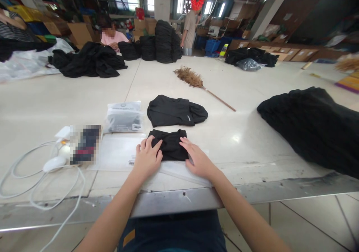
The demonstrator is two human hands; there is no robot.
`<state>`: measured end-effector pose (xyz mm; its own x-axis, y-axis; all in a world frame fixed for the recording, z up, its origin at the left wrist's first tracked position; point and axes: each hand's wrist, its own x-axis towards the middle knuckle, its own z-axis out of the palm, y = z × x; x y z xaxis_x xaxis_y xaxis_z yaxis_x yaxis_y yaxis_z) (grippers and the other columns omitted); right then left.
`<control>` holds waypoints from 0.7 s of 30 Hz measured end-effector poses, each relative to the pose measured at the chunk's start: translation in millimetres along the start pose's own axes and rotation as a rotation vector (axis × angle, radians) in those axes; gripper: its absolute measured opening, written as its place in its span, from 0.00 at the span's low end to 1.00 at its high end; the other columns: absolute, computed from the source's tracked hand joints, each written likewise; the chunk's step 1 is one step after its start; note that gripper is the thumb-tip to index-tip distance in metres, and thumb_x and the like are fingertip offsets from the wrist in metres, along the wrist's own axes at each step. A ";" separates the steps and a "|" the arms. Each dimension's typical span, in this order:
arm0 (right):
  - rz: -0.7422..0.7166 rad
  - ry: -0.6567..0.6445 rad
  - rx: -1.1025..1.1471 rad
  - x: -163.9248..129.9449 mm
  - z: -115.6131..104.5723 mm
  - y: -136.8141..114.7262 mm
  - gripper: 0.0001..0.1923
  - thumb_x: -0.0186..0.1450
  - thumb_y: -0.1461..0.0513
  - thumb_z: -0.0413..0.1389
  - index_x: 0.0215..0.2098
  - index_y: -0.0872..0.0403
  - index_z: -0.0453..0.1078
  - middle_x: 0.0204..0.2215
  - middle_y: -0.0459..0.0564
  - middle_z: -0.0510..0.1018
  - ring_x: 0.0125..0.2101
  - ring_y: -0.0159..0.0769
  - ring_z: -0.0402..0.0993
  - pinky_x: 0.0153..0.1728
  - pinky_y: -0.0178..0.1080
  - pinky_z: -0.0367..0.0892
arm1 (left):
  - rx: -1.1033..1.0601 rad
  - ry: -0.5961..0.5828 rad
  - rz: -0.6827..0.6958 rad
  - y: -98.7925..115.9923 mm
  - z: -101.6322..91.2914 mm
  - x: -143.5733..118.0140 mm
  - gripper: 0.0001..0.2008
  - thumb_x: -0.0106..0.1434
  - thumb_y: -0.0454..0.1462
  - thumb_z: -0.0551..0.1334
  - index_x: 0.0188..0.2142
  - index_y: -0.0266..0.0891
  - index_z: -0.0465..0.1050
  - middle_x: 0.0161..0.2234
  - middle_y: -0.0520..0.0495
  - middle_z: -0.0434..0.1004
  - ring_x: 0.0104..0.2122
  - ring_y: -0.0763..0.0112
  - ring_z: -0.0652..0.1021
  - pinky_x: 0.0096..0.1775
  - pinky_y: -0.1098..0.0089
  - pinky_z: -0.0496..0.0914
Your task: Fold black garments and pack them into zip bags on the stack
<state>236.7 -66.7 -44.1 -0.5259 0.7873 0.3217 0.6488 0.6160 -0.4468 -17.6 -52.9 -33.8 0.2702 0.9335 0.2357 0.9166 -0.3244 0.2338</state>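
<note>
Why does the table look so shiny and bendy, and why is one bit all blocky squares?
In the head view, overhead light makes a bright glare patch on the table right of the folded black garment under the left hand and right hand; the wide lens curves the table edge; the object beside the white cable is pixelated; far corners look blurry.

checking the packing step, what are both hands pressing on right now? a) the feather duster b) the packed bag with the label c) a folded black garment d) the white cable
c: the left hand and the right hand both rest flat on the folded black garment at the table's near edge, while the feather duster lies far off and untouched.
</note>
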 end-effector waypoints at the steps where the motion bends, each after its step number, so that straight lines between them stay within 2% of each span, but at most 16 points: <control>1: -0.001 -0.017 0.008 -0.2 -2.5 1.0 0.42 0.58 0.71 0.49 0.70 0.53 0.47 0.69 0.58 0.53 0.68 0.46 0.48 0.64 0.57 0.56 | -0.001 0.015 -0.016 1.7 0.0 -1.4 0.22 0.68 0.43 0.53 0.59 0.47 0.69 0.58 0.36 0.63 0.55 0.45 0.66 0.53 0.46 0.62; 4: -0.012 -0.088 -0.019 1.6 -9.9 7.3 0.43 0.58 0.72 0.49 0.71 0.52 0.47 0.69 0.57 0.53 0.68 0.45 0.50 0.63 0.55 0.58 | -0.007 -0.001 -0.024 3.2 -0.1 -3.4 0.23 0.69 0.46 0.51 0.61 0.48 0.67 0.51 0.37 0.67 0.48 0.50 0.69 0.51 0.48 0.64; 7: -0.033 -0.105 -0.216 10.6 -13.7 17.0 0.41 0.58 0.73 0.48 0.69 0.50 0.52 0.68 0.54 0.56 0.68 0.46 0.52 0.61 0.57 0.59 | -0.008 -0.031 -0.001 -0.6 1.1 -1.2 0.23 0.70 0.46 0.51 0.62 0.48 0.66 0.49 0.38 0.69 0.48 0.52 0.70 0.54 0.46 0.61; 11: -0.131 -0.042 -0.410 29.3 -13.2 23.8 0.27 0.60 0.72 0.53 0.56 0.49 0.69 0.66 0.54 0.62 0.66 0.50 0.54 0.61 0.60 0.56 | -0.031 0.002 0.039 -2.8 1.7 1.3 0.23 0.70 0.47 0.51 0.61 0.45 0.68 0.51 0.37 0.71 0.51 0.49 0.70 0.61 0.36 0.46; 13: -0.187 -0.017 -0.409 36.2 -12.1 23.2 0.21 0.60 0.70 0.55 0.50 0.50 0.72 0.66 0.53 0.62 0.66 0.51 0.54 0.61 0.61 0.53 | -0.059 0.049 0.041 3.0 -2.4 -1.8 0.23 0.69 0.47 0.54 0.60 0.44 0.68 0.54 0.36 0.71 0.55 0.47 0.69 0.61 0.33 0.39; 15: -0.211 0.002 -0.391 40.6 -11.1 21.7 0.17 0.59 0.68 0.56 0.46 0.51 0.73 0.64 0.54 0.65 0.65 0.51 0.56 0.63 0.61 0.50 | -0.083 0.108 0.073 14.4 -10.1 -9.3 0.22 0.69 0.45 0.54 0.60 0.44 0.68 0.57 0.37 0.70 0.57 0.47 0.67 0.62 0.35 0.40; 17: -0.206 0.031 -0.379 43.9 -11.4 20.3 0.15 0.59 0.67 0.56 0.45 0.52 0.72 0.59 0.56 0.71 0.61 0.50 0.61 0.63 0.61 0.49 | -0.129 0.098 0.226 29.5 -18.4 -20.3 0.20 0.70 0.42 0.52 0.59 0.43 0.69 0.57 0.38 0.71 0.56 0.51 0.68 0.63 0.43 0.49; 19: -0.200 0.068 -0.378 48.3 -14.4 18.1 0.13 0.61 0.63 0.56 0.44 0.53 0.72 0.52 0.58 0.76 0.55 0.50 0.67 0.64 0.59 0.50 | -0.190 -0.023 0.474 44.3 -22.4 -31.4 0.19 0.70 0.42 0.52 0.56 0.42 0.71 0.55 0.39 0.72 0.55 0.55 0.70 0.60 0.52 0.59; 21: -0.207 0.110 -0.391 54.1 -20.3 13.1 0.12 0.62 0.60 0.55 0.43 0.54 0.72 0.44 0.57 0.78 0.49 0.49 0.70 0.64 0.58 0.52 | -0.219 -0.170 0.626 56.0 -18.4 -38.2 0.20 0.71 0.46 0.52 0.54 0.41 0.72 0.56 0.39 0.72 0.56 0.54 0.69 0.58 0.55 0.62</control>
<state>227.9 -15.5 -15.7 -0.6188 0.6314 0.4673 0.7058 0.7081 -0.0220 18.0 -109.6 -12.4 0.7889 0.5650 0.2417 0.4965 -0.8178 0.2911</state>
